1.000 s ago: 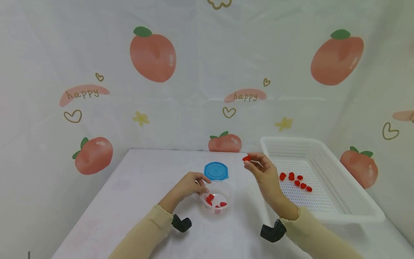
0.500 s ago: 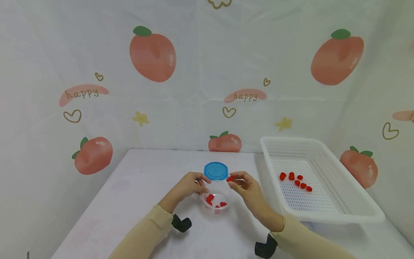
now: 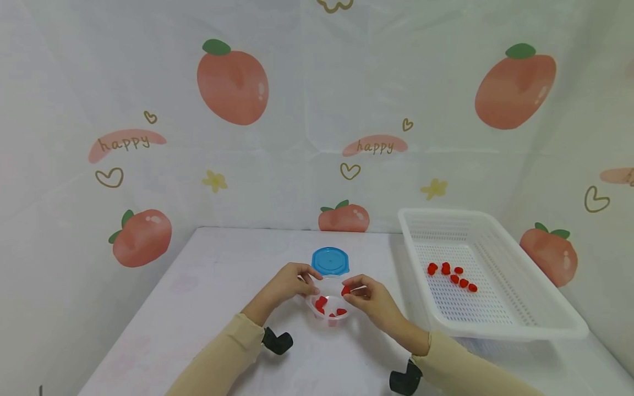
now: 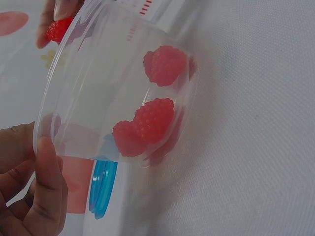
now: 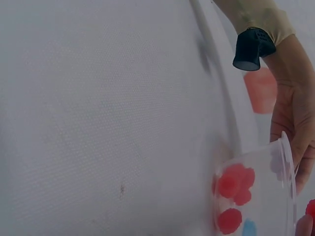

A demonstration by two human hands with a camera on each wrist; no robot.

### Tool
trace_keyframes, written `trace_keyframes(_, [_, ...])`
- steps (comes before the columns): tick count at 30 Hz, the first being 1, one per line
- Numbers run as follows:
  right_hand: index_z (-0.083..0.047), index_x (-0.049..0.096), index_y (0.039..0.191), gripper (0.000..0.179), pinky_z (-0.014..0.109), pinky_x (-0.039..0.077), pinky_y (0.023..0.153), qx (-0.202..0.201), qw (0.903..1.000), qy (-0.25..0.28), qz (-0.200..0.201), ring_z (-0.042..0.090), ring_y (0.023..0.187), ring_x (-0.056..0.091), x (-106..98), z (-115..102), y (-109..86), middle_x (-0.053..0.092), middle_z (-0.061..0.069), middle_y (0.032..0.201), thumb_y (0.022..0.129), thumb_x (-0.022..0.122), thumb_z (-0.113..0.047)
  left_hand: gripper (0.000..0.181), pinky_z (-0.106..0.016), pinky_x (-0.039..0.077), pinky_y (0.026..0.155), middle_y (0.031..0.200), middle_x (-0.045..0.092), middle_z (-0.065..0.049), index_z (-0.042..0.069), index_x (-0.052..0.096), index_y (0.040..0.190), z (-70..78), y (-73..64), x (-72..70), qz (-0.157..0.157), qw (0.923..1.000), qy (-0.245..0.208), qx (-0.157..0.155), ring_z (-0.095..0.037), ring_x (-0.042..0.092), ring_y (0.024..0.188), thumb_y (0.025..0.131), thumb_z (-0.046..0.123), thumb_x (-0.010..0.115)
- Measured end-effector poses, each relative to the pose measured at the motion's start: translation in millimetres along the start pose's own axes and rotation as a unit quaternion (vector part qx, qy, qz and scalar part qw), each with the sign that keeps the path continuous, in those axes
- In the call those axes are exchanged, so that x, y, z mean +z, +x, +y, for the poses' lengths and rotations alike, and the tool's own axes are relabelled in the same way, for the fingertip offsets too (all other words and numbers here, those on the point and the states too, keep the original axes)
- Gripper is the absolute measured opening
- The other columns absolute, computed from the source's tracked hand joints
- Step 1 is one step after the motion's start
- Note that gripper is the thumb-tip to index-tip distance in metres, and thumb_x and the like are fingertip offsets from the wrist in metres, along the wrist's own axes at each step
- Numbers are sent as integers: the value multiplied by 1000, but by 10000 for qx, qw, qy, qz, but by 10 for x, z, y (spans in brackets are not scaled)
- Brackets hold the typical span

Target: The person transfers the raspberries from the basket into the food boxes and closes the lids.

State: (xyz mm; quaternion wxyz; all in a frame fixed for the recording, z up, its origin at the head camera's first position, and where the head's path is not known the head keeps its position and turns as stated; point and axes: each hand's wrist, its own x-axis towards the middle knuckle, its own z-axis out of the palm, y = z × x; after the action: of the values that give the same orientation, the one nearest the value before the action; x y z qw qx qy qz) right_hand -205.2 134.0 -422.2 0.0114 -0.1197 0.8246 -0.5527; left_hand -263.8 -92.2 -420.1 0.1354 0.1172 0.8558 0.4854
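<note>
White tabletop [image 3: 247, 250] — raspberry [image 4: 58, 30] between right fingertips [image 4: 64, 9].

the tub [image 4: 93, 93] is thin, clear plastic, smooth, with shiny streaks along its wall. the red berries [image 4: 154, 120] are rough and beaded all over; their material cannot be told. the blue lid [image 4: 102, 189] is smooth, glossy plastic. the white basket [image 3: 520, 333] is plastic, with a smooth rim and a perforated base. the worktop [image 4: 261, 123] shows a matt, woven, cloth-like grain. the backdrop [image 3: 297, 82] is smooth, faintly creased sheeting. the sleeves [image 3: 218, 352] are matt cloth.
</note>
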Motion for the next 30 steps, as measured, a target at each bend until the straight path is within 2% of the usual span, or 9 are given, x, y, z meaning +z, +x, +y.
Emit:
trace_keyframes(8, [-4, 66, 108, 22, 27, 56, 77, -185, 9949, -713, -696, 16, 88, 59, -45, -43, 63, 65, 5, 99, 87, 70, -10, 26, -28, 56, 65, 80, 58, -5, 9, 71, 103, 5, 2, -7, 17, 10000, -22, -19, -17, 59, 66, 79, 13, 79])
trace_keyframes(12, [-3, 66, 107, 22, 29, 56, 80, -244, 9915, -843, -965, 15, 89, 58, -65, -59, 72, 64, 5, 98, 87, 70, -8, 26, -28, 56, 66, 79, 59, -5, 9, 71, 104, -1, 4, -5, 1, 10000, -30, -20, -17, 59, 66, 79, 13, 79])
trace_keyframes(30, [1, 64, 107, 22, 25, 56, 76, -175, 9894, -828, -1181, 16, 87, 56, -69, -58, 85, 63, 16, 101, 86, 67, -3, 26, -26, 55, 63, 77, 58, -5, 7, 71, 103, -3, 3, 4, -24, 9999, -131, 56, -16, 58, 65, 79, 11, 78])
